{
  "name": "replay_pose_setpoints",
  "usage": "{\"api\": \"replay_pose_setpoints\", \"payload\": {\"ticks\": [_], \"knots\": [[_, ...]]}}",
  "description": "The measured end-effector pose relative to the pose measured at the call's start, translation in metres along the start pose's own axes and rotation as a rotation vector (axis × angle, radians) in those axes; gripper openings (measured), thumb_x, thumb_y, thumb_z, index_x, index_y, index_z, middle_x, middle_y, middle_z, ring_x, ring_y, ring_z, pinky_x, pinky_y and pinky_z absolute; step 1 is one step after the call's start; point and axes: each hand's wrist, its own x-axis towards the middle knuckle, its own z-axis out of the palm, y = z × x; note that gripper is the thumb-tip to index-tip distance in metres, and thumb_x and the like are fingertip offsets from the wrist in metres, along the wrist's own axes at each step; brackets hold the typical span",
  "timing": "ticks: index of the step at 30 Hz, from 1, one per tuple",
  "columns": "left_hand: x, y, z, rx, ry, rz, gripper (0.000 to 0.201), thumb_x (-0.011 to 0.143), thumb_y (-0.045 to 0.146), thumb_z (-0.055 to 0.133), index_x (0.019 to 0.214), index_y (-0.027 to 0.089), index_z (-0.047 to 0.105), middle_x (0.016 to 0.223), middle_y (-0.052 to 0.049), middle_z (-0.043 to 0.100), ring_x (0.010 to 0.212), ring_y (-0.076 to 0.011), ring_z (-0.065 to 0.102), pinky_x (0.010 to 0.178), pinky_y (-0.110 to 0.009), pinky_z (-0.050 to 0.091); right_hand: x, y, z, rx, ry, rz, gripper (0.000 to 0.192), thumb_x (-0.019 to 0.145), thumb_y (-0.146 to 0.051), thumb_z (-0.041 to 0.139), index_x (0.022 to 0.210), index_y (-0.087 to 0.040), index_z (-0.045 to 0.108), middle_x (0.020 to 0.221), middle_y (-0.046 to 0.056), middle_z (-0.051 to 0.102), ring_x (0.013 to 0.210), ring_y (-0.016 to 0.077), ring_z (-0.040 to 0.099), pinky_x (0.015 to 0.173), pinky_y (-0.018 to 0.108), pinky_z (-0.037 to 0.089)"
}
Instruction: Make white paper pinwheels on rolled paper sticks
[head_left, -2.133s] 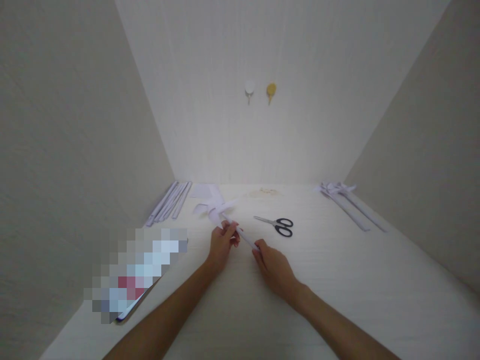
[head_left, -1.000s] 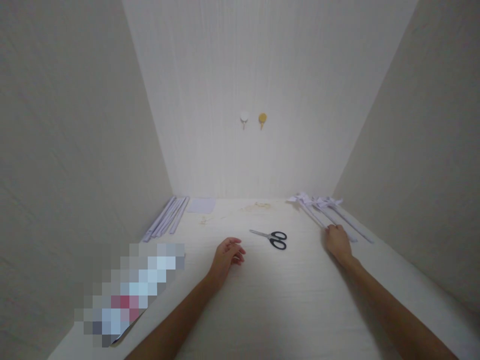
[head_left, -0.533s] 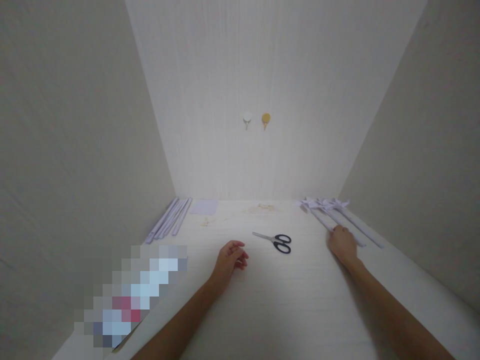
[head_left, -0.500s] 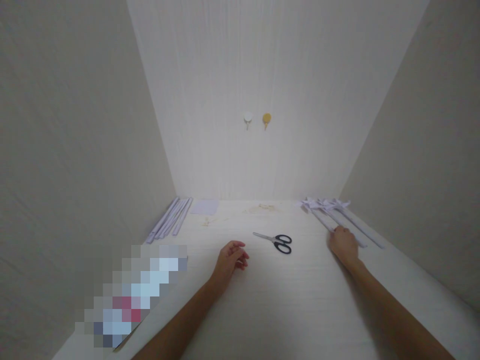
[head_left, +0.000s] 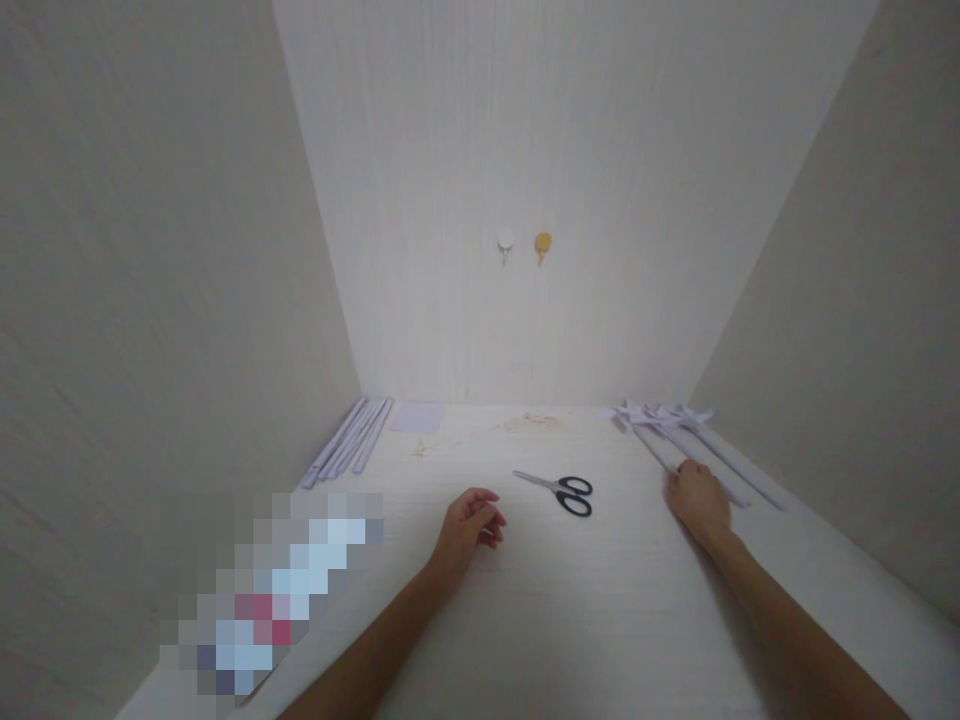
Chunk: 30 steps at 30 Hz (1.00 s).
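My right hand [head_left: 699, 502] is closed around the lower part of the leftmost of three white paper pinwheels [head_left: 654, 446]; its fingertips are partly hidden. The pinwheels lie side by side at the back right, their folded paper heads [head_left: 660, 416] bunched near the back wall. My left hand [head_left: 472, 528] hovers over or rests on the table, fingers loosely curled and apart, with nothing in it. Between the hands lies a pair of black-handled scissors [head_left: 561, 490], blades pointing left.
Several rolled paper sticks [head_left: 349, 442] lie at the back left beside a square of pale paper [head_left: 418, 417]. A pixelated object [head_left: 300, 580] sits at the front left. Walls enclose the white table [head_left: 570, 620]. Two hooks, one white [head_left: 505, 240] and one yellow [head_left: 543, 242], are on the back wall.
The whole view has shifted slightly, so everything appears a little further right and lower. Both hands keep nearly the same pose and place relative to the table.
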Motion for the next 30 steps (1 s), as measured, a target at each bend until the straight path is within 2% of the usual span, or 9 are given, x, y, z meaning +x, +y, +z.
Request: {"api": "replay_pose_setpoints", "payload": {"ticks": [4, 7, 10, 13, 16, 21, 25, 30], "knots": [[0.0, 0.0, 0.0, 0.002, 0.0, 0.001, 0.02, 0.062, 0.025, 0.054, 0.077, 0.014, 0.048, 0.055, 0.001, 0.055, 0.042, -0.0071, 0.05, 0.039, -0.017, 0.035, -0.001, -0.001, -0.003, 0.018, 0.023, 0.006, 0.028, 0.077, -0.023, 0.035, 0.087, -0.004, 0.054, 0.085, 0.02, 0.055, 0.078, 0.0278, 0.054, 0.06, 0.034, 0.04], [0.0, 0.0, 0.0, 0.001, 0.004, -0.005, 0.02, 0.061, 0.026, 0.054, 0.076, 0.014, 0.048, 0.055, 0.001, 0.055, 0.042, -0.0073, 0.049, 0.039, -0.018, 0.035, -0.003, -0.003, -0.008, 0.036, 0.074, 0.017, 0.034, 0.078, -0.028, 0.033, 0.093, -0.003, 0.051, 0.09, 0.022, 0.052, 0.085, 0.0309, 0.05, 0.061, 0.037, 0.038], [0.0, -0.001, -0.001, 0.002, -0.005, 0.0, 0.021, 0.061, 0.026, 0.054, 0.077, 0.014, 0.048, 0.055, 0.001, 0.055, 0.042, -0.0073, 0.049, 0.039, -0.018, 0.035, -0.009, -0.011, -0.016, 0.072, 0.102, -0.032, 0.032, 0.081, -0.027, 0.029, 0.094, -0.005, 0.049, 0.092, 0.019, 0.051, 0.087, 0.0289, 0.049, 0.064, 0.036, 0.037], [0.001, -0.002, -0.002, 0.004, -0.013, 0.003, 0.02, 0.062, 0.026, 0.054, 0.077, 0.014, 0.048, 0.056, 0.001, 0.055, 0.042, -0.0072, 0.05, 0.039, -0.018, 0.035, -0.022, -0.03, -0.026, 0.129, 0.069, -0.186, 0.025, 0.082, -0.024, 0.03, 0.083, -0.011, 0.051, 0.085, 0.012, 0.055, 0.081, 0.0209, 0.051, 0.066, 0.028, 0.036], [0.001, -0.002, -0.002, 0.003, -0.007, 0.009, 0.019, 0.062, 0.025, 0.053, 0.077, 0.014, 0.048, 0.055, 0.001, 0.055, 0.042, -0.0071, 0.049, 0.039, -0.018, 0.035, -0.043, -0.062, -0.039, 0.184, 0.011, -0.357, 0.029, 0.084, -0.031, 0.029, 0.07, -0.017, 0.05, 0.071, 0.004, 0.057, 0.066, 0.0144, 0.053, 0.058, 0.023, 0.034], [0.001, -0.002, 0.001, -0.003, 0.004, 0.002, 0.021, 0.059, 0.027, 0.055, 0.074, 0.014, 0.048, 0.053, 0.002, 0.054, 0.04, -0.0075, 0.049, 0.038, -0.018, 0.035, -0.087, -0.116, -0.056, 0.257, -0.085, -0.702, 0.034, 0.086, -0.031, 0.025, 0.068, -0.019, 0.052, 0.066, 0.003, 0.059, 0.06, 0.0147, 0.055, 0.052, 0.023, 0.031], [0.001, -0.004, 0.002, -0.013, 0.008, 0.001, 0.019, 0.06, 0.025, 0.054, 0.074, 0.014, 0.048, 0.053, 0.002, 0.055, 0.039, -0.0074, 0.048, 0.037, -0.018, 0.035, -0.113, -0.139, -0.05, 0.265, -0.123, -0.824, 0.032, 0.085, -0.027, 0.028, 0.067, -0.019, 0.053, 0.064, 0.003, 0.06, 0.06, 0.0156, 0.056, 0.052, 0.024, 0.032], [0.002, -0.004, 0.001, 0.0, -0.018, 0.004, 0.015, 0.06, 0.023, 0.053, 0.071, 0.014, 0.048, 0.052, 0.001, 0.055, 0.038, -0.0075, 0.048, 0.036, -0.018, 0.036, -0.124, -0.143, -0.037, 0.286, -0.144, -0.889, 0.026, 0.083, -0.021, 0.032, 0.067, -0.019, 0.052, 0.064, 0.003, 0.06, 0.061, 0.0157, 0.056, 0.054, 0.024, 0.033]]}}
